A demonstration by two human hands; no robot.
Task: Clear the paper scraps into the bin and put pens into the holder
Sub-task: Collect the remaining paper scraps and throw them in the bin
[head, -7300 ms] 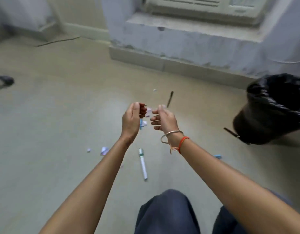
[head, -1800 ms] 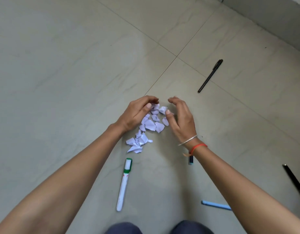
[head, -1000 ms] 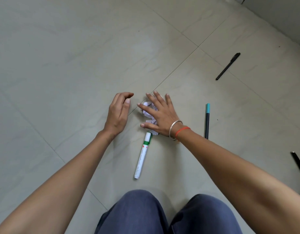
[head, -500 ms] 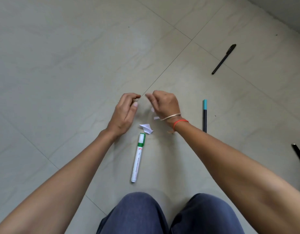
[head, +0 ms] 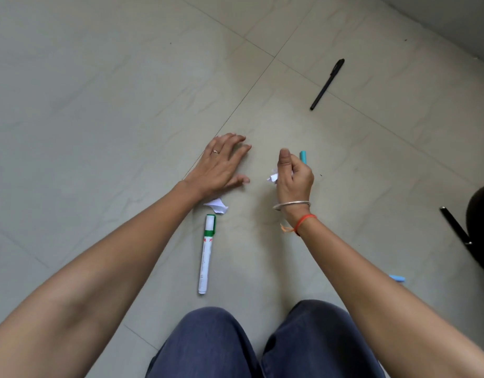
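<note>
My right hand (head: pixel 294 178) is closed around a bunch of white paper scraps (head: pixel 273 177) that poke out by the thumb, held just above the floor. My left hand (head: pixel 221 165) hovers open, palm down, fingers spread, holding nothing. One white paper scrap (head: pixel 216 206) lies on the tile below my left wrist. A white marker with a green cap (head: pixel 207 252) lies just under that scrap. A teal-capped pen (head: pixel 303 156) is mostly hidden behind my right hand. A black pen (head: pixel 327 84) lies farther off at the upper right.
The black bin (head: pixel 482 222) shows at the right edge, with another black pen (head: pixel 455 226) lying beside it. A light blue pen (head: pixel 397 278) peeks out past my right forearm. My knees in blue trousers (head: pixel 262 345) fill the bottom. No pen holder is in view.
My right hand has lifted and turned with scraps gathered in its fist. My left hand has opened and spread flat. One scrap stays on the floor by the marker.
</note>
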